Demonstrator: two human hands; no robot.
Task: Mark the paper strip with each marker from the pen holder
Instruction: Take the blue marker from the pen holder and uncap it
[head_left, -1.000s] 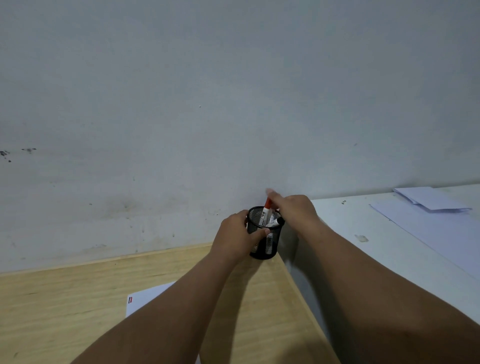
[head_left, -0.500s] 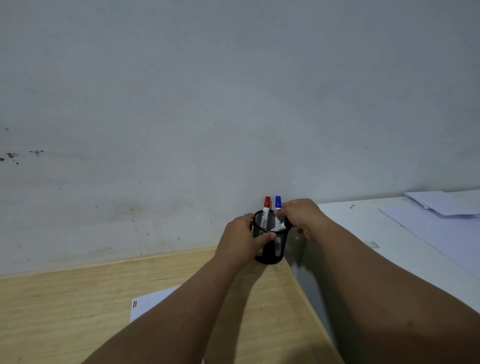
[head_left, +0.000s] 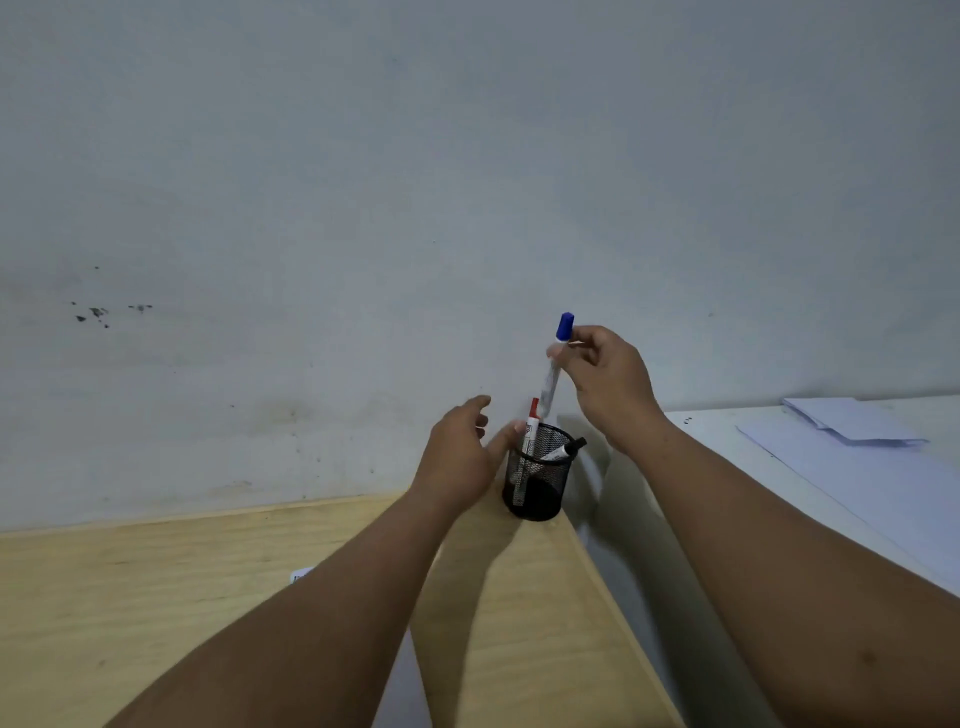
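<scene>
A black mesh pen holder (head_left: 540, 480) stands at the far right corner of the wooden desk (head_left: 156, 597), close to the wall. A red-capped marker (head_left: 530, 431) stands upright in it and a black-capped marker (head_left: 563, 450) leans over its right rim. My right hand (head_left: 605, 384) pinches a blue-capped marker (head_left: 555, 364) just below its cap and holds it above the holder, cap up. My left hand (head_left: 460, 457) is just left of the holder with fingers spread, thumb near the rim. The white paper (head_left: 301, 576) shows only as a corner behind my left forearm.
A white table (head_left: 883, 519) adjoins the desk on the right, a little higher, with loose white sheets (head_left: 852, 423) at its far end. A grey, scuffed wall runs right behind both surfaces.
My right hand has pulled the blue-capped marker up out of the holder. My left hand has let go of the holder and opened beside it.
</scene>
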